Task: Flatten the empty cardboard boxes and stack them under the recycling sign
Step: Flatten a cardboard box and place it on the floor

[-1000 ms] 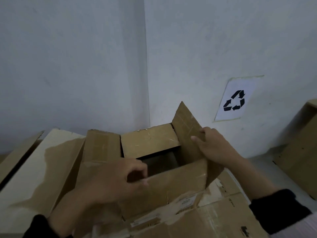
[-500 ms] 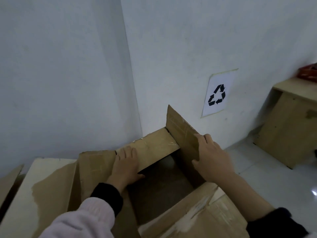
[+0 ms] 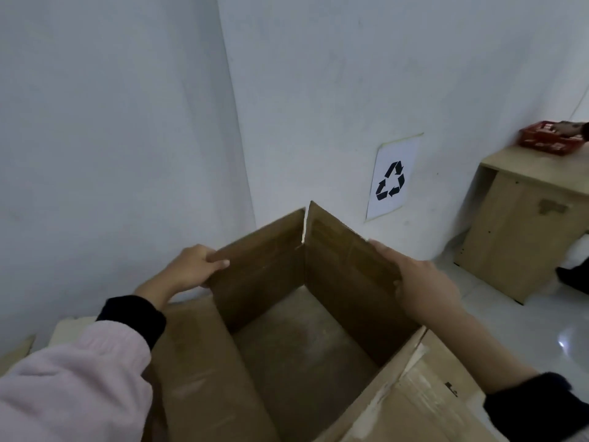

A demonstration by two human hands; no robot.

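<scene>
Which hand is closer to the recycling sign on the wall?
Right. The right hand holds the flap just below the recycling sign; the left hand grips the other flap, farther left.

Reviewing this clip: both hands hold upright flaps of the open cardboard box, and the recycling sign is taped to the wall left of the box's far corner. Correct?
Not quite. In the head view the recycling sign is on the wall to the right of the far corner, not left. The rest holds: the left hand and right hand each hold an upright flap of the open cardboard box.

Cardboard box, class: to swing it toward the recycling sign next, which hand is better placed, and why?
Probably the right hand: it grips the cardboard box's flap nearest the recycling sign. The left hand holds the far flap.
</scene>
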